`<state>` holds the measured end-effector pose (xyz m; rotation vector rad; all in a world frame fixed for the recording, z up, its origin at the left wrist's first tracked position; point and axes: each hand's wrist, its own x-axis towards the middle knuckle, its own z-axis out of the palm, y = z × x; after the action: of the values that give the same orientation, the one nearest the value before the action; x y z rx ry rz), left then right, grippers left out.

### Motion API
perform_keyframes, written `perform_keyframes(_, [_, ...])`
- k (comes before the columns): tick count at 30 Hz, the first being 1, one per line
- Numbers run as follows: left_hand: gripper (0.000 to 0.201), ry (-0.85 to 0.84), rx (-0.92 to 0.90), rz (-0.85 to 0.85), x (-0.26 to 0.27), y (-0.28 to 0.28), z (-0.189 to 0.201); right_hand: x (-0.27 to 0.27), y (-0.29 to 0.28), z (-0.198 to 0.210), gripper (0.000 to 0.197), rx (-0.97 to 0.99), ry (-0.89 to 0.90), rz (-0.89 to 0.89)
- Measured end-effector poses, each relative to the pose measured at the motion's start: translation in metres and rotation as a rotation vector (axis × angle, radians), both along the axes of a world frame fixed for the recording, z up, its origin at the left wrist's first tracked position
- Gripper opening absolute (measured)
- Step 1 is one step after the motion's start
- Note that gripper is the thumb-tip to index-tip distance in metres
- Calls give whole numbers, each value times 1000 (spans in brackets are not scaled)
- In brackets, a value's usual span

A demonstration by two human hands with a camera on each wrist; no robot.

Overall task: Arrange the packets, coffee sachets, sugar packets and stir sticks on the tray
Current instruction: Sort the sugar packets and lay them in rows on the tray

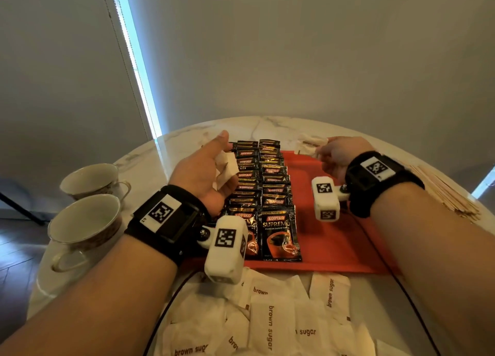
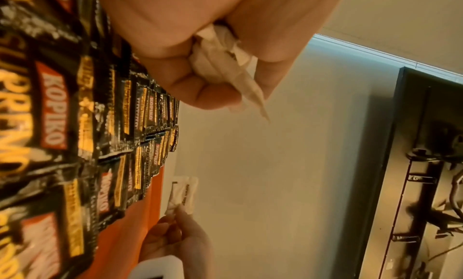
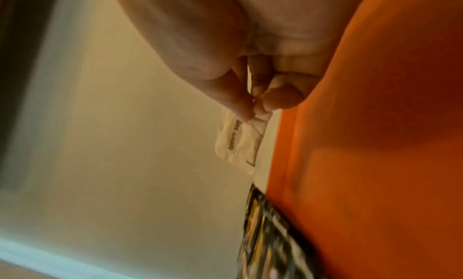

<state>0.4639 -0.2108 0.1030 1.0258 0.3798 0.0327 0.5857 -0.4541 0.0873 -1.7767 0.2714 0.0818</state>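
From the head view, the left hand (image 1: pixel 207 172) hovers over the rows of black coffee sachets (image 1: pixel 263 192), its fingers curled round a small bunch of white sugar packets (image 1: pixel 227 168), probably kept there as a ready supply. The right hand (image 1: pixel 336 160) pinches a single sugar packet (image 1: pixel 308 148) at the far edge of the orange tray (image 1: pixel 340 245), apparently starting a row in the bare part beside the sachets. Nearer the person than both hands, a loose heap of brown sugar packets (image 1: pixel 270 326) lies on the marble worktop (image 1: pixel 267 123), not yet arranged. Wooden stir sticks (image 1: pixel 444 192) lie on the worktop just outside the right wrist, off the tray, and two teacups (image 1: pixel 88 203) stand outside the left wrist. The left wrist view shows crumpled white paper packets (image 2: pixel 225 71) clenched between thumb and fingers, with the overlapped sachets (image 2: pixel 140 115) directly beneath, so lowering this hand would disturb them. The right wrist view shows thumb and fingertips (image 3: pixel 240 105) nipping one corner of the packet (image 3: pixel 240 142), which hangs just past the tray's rim (image 3: pixel 288 144), with sachets (image 3: pixel 270 231) lying beyond it; nothing seems to block setting it down.
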Motion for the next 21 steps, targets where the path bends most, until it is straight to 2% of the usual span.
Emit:
perform_keyframes(2, [28, -6, -14, -19, 0, 1, 2, 19, -7, -4, 19, -78, 48, 16])
perform_keyframes(4, [30, -7, -16, -21, 1, 3, 2, 35, -11, -8, 10, -99, 66, 13])
perform_keyframes(6, [30, -7, -7, -13, 1, 3, 1, 50, -13, -16, 15, -111, 73, 27])
perform_keyframes(9, [22, -1, 12, -6, 1, 2, 1, 50, -4, -15, 13, -115, 85, 56])
perform_keyframes(14, [21, -1, 21, 16, 4, 1, -2, 51, 2, -20, 9, -39, 36, 43])
perform_keyframes(18, [26, -3, 20, -2, 7, 2, -5, 41, 10, -16, 18, 29, -64, -23])
perform_keyframes(21, [24, 0, 44, 11, 8, 1, -6, 31, 17, -13, 5, 103, 36, -34])
